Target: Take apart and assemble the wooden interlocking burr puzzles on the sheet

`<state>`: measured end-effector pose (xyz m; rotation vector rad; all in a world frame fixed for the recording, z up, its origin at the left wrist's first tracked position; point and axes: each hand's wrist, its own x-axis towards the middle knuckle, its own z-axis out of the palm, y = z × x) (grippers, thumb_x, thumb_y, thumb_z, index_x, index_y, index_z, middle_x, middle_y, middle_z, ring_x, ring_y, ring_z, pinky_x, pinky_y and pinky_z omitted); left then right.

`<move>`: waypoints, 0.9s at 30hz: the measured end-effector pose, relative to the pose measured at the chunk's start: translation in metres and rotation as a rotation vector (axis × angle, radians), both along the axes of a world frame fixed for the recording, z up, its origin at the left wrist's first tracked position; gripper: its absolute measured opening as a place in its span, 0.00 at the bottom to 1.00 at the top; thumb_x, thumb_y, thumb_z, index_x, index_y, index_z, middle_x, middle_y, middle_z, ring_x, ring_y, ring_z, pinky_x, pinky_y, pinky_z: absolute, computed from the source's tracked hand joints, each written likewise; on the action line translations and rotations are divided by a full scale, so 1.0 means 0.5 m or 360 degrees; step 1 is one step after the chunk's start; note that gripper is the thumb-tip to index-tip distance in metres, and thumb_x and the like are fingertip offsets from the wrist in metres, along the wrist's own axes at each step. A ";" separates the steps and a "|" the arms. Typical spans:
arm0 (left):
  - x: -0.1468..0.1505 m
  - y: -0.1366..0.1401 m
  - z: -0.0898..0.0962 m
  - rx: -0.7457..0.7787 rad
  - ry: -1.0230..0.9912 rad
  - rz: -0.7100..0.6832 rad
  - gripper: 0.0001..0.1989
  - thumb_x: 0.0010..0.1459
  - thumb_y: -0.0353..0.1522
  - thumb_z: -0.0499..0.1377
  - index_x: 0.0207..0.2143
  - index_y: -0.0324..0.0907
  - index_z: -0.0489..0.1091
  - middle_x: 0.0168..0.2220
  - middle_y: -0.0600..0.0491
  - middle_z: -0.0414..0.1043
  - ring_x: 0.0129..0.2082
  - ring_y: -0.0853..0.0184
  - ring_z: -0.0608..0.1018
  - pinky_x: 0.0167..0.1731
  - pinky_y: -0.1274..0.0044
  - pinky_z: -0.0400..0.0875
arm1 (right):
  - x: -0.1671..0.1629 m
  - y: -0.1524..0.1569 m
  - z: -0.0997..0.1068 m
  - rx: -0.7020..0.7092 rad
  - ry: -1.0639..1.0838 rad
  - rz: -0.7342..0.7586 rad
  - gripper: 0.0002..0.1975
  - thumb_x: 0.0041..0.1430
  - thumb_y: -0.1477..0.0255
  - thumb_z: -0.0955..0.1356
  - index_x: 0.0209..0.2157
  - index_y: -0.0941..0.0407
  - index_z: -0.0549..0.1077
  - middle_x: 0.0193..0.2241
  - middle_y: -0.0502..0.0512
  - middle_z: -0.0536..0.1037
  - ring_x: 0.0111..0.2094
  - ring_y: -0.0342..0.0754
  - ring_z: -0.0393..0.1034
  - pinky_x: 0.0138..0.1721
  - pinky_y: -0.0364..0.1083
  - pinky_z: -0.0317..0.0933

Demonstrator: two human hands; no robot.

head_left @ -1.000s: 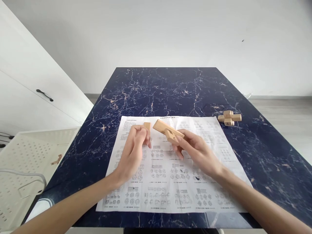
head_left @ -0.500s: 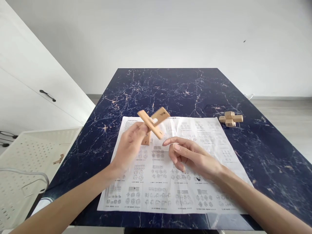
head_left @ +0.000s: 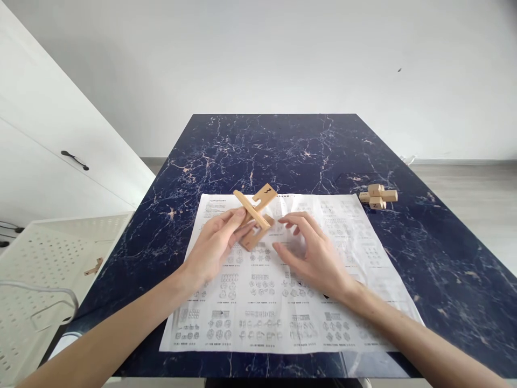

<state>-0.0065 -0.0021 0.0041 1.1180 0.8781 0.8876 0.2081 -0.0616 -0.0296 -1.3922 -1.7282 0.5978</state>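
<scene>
My left hand (head_left: 216, 234) is closed on wooden puzzle pieces (head_left: 255, 214), flat notched boards set crosswise through one another. One board points up and away and bears a dark number 3; another, lower board (head_left: 251, 240) tilts down over the paper. Whether the lower board is joined to the others I cannot tell. To the right, my right hand (head_left: 313, 249) hovers with fingers apart and slightly curled, holding nothing, its fingertips close to the pieces but not touching them. Beneath both hands lies a creased instruction sheet (head_left: 258, 302) printed with small diagrams.
An assembled wooden block puzzle (head_left: 377, 196) marked 2 sits at the table's right, beyond the sheet's corner. The dark blue marbled table (head_left: 262, 151) ends before a white wall. On the left stand a white perforated cart (head_left: 48, 253) with a wooden piece (head_left: 96, 266) and a white cabinet (head_left: 44, 108).
The pieces in my left hand have turned, and the lower board now shows more fully. My right hand has opened from a curled, pointing pose and come level with the pieces.
</scene>
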 end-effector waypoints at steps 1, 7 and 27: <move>0.001 -0.002 -0.001 -0.0042 -0.0034 -0.0048 0.17 0.71 0.47 0.63 0.48 0.45 0.82 0.55 0.47 0.82 0.62 0.52 0.80 0.66 0.59 0.73 | -0.001 0.000 -0.005 0.0075 -0.0082 0.0028 0.23 0.68 0.64 0.73 0.61 0.52 0.70 0.59 0.66 0.74 0.57 0.62 0.73 0.55 0.62 0.73; 0.004 -0.003 -0.004 0.0002 -0.0024 -0.0095 0.16 0.73 0.45 0.62 0.47 0.43 0.80 0.56 0.47 0.82 0.60 0.53 0.81 0.64 0.59 0.76 | 0.011 0.006 -0.014 0.0111 -0.0387 0.0284 0.26 0.66 0.61 0.77 0.62 0.50 0.71 0.60 0.64 0.73 0.63 0.67 0.67 0.61 0.68 0.69; -0.008 0.001 -0.002 0.0302 0.0309 -0.0065 0.18 0.77 0.48 0.54 0.41 0.44 0.68 0.34 0.56 0.72 0.30 0.70 0.74 0.37 0.75 0.73 | 0.043 0.020 0.029 -0.0601 0.1175 0.0873 0.08 0.68 0.64 0.76 0.43 0.52 0.79 0.34 0.51 0.85 0.27 0.43 0.74 0.29 0.45 0.70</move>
